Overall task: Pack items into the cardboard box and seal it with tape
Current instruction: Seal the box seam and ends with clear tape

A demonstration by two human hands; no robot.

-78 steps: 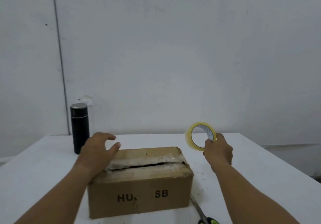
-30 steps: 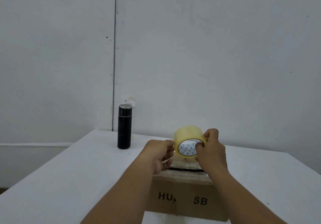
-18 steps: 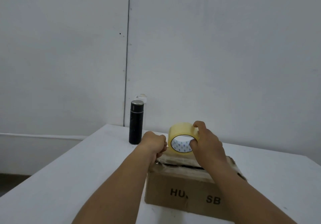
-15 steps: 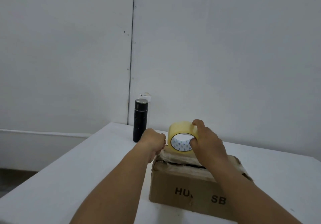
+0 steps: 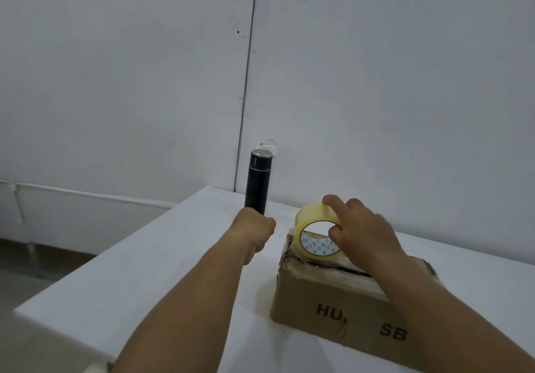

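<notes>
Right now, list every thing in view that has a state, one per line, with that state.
cardboard box: flaps folded down, dark gap along the top seam.
tape roll: on edge atop the box's left end, held.
right hand: grips the tape roll.
left hand: fingers curled, left of the box; whether it pinches tape, cannot tell.
black flask: upright, cap on.

The counter [image 5: 173, 271] in front of me is white and plain, and its far edge meets a pale wall. Two things stand directly on it. A brown cardboard box [image 5: 318, 294] sits to my right, with dark letters on its near side. An upright black flask [image 5: 257, 181] with a metal cap stands by the far edge, left of the box and apart from it.
</notes>
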